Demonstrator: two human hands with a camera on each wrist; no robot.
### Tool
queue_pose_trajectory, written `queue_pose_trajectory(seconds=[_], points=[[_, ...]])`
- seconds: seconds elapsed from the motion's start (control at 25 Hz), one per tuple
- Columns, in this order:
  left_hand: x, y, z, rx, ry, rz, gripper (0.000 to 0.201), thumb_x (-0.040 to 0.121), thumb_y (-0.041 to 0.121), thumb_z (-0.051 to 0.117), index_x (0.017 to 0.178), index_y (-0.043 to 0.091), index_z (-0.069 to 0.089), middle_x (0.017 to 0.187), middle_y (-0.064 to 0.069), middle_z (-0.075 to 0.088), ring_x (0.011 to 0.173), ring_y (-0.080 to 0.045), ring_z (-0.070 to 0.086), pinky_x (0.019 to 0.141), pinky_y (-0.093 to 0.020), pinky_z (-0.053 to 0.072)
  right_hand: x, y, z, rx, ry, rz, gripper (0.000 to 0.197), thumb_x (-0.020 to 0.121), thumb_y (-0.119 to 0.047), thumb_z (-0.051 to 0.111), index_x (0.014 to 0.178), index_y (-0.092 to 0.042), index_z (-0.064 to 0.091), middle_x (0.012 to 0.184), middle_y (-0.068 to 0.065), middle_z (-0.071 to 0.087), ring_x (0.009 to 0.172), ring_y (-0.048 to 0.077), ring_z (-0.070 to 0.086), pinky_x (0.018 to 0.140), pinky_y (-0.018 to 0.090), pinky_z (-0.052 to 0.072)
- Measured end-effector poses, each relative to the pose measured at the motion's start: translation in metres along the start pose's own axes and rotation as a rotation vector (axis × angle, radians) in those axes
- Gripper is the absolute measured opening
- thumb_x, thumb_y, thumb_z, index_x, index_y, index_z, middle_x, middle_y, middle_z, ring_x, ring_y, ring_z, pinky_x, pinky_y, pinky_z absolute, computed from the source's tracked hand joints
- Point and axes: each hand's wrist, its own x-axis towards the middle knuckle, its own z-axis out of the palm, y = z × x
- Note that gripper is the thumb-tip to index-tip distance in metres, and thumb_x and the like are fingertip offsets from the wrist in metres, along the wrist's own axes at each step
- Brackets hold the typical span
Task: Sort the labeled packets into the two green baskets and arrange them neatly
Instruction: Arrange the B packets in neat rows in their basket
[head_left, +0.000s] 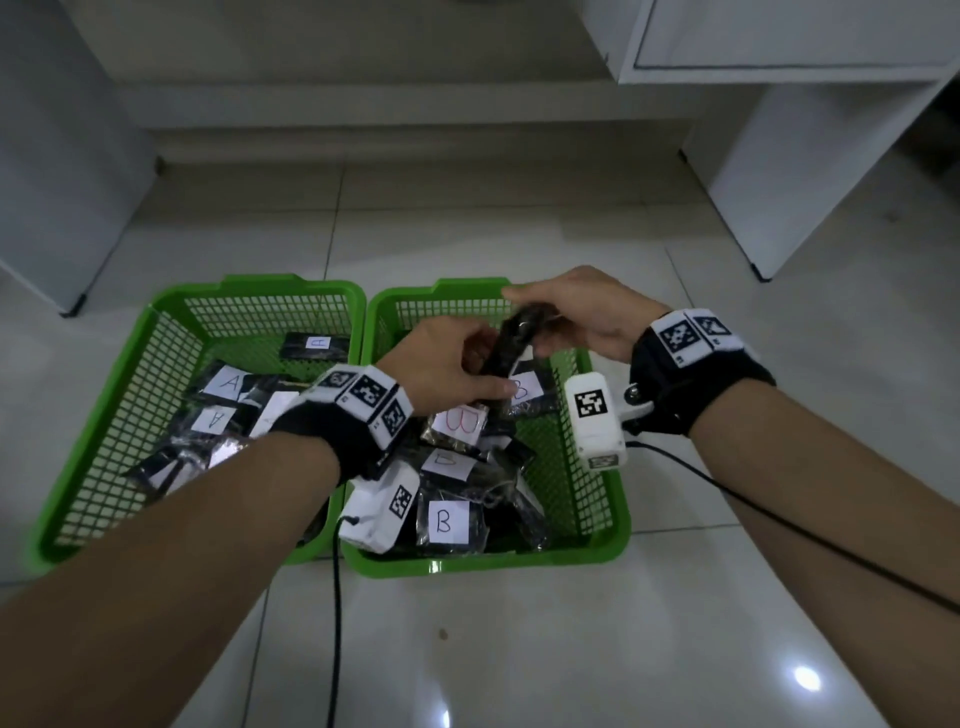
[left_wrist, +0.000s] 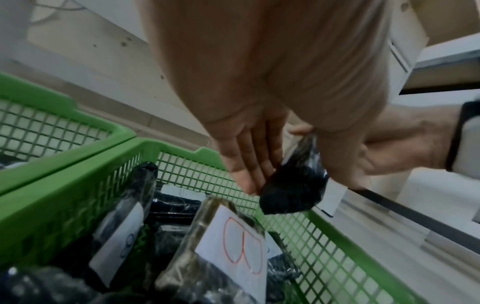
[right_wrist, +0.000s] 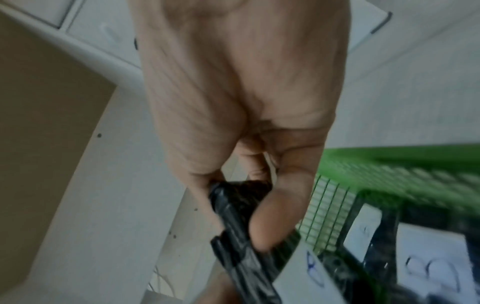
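Two green baskets stand side by side on the floor. The left basket (head_left: 260, 288) holds black packets labeled A (head_left: 228, 384). The right basket (head_left: 483, 564) holds packets labeled B (head_left: 447, 522); one of these, with a red B (left_wrist: 233, 244), leans upright. Above the far part of the right basket, both hands hold one black packet (head_left: 511, 343) tilted on edge. My left hand (head_left: 452, 364) pinches its near end (left_wrist: 293, 185) between fingers and thumb. My right hand (head_left: 571, 317) grips its far end (right_wrist: 239, 216). A white label with a blue B (right_wrist: 311, 273) shows on it.
A white cabinet (head_left: 779, 156) stands at the back right and grey furniture (head_left: 52, 182) at the left. Pale tiled floor (head_left: 519, 649) lies in front of the baskets. Black cables (head_left: 336, 623) run from the wrist cameras toward me.
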Motion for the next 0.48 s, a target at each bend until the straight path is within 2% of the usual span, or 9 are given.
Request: queue_pose_trajectory(seconds=[0.08,0.16,0.24,0.32,0.4,0.48], points=[[0.001,-0.008,-0.001,-0.201,-0.010,-0.103,0.035,0.085,0.028,0.075,0.117,0.018,0.063,0.107,0.002,0.072,0.098,-0.014,0.068,0.094,-0.038,0.054,0.002,-0.001,-0.002,0.158,-0.056,-0.003,0.045,0.095,-0.038,0.066,0.117,0.001,0.061,0.098,0.017,0.070,0.070,0.023,0.066,0.058,0.031,0.057],[-0.002,-0.015,-0.003,-0.588,-0.082,-0.220,0.033,0.093,0.004,0.061,0.126,0.011,0.058,0.116,-0.007,0.072,0.109,-0.021,0.067,0.102,-0.045,0.050,0.002,0.002,-0.004,0.022,-0.073,-0.036,0.037,0.097,-0.034,0.062,0.117,-0.003,0.065,0.108,0.015,0.072,0.077,0.023,0.065,0.060,0.030,0.053],[-0.004,-0.020,-0.005,-0.778,-0.101,-0.268,0.037,0.096,-0.007,0.050,0.131,0.005,0.052,0.123,-0.014,0.068,0.118,-0.027,0.063,0.105,-0.048,0.047,0.001,0.008,-0.001,-0.132,-0.104,-0.040,0.030,0.095,-0.024,0.066,0.121,-0.008,0.066,0.113,0.010,0.074,0.086,0.021,0.068,0.066,0.031,0.055],[-0.002,-0.022,-0.008,-0.732,-0.114,-0.254,0.039,0.098,-0.006,0.047,0.134,0.006,0.052,0.126,-0.015,0.065,0.119,-0.028,0.062,0.105,-0.046,0.048,0.001,0.013,0.004,-0.088,-0.112,-0.061,0.042,0.091,-0.013,0.070,0.131,-0.016,0.061,0.114,0.008,0.073,0.092,0.022,0.073,0.072,0.034,0.060],[0.003,-0.025,-0.011,-0.610,-0.107,-0.231,0.036,0.100,0.001,0.048,0.135,0.010,0.056,0.125,-0.013,0.066,0.116,-0.027,0.063,0.104,-0.043,0.049,0.000,0.013,0.009,-0.050,-0.078,-0.144,0.060,0.087,-0.003,0.072,0.140,-0.025,0.054,0.118,0.006,0.069,0.098,0.022,0.073,0.079,0.041,0.063],[0.012,-0.029,-0.014,-0.534,-0.014,-0.246,0.033,0.102,0.007,0.048,0.133,0.010,0.057,0.123,-0.013,0.067,0.114,-0.027,0.064,0.103,-0.044,0.049,0.005,0.013,0.010,-0.128,-0.021,-0.203,0.071,0.082,0.005,0.072,0.142,-0.027,0.053,0.125,0.005,0.062,0.102,0.023,0.070,0.081,0.044,0.063]])
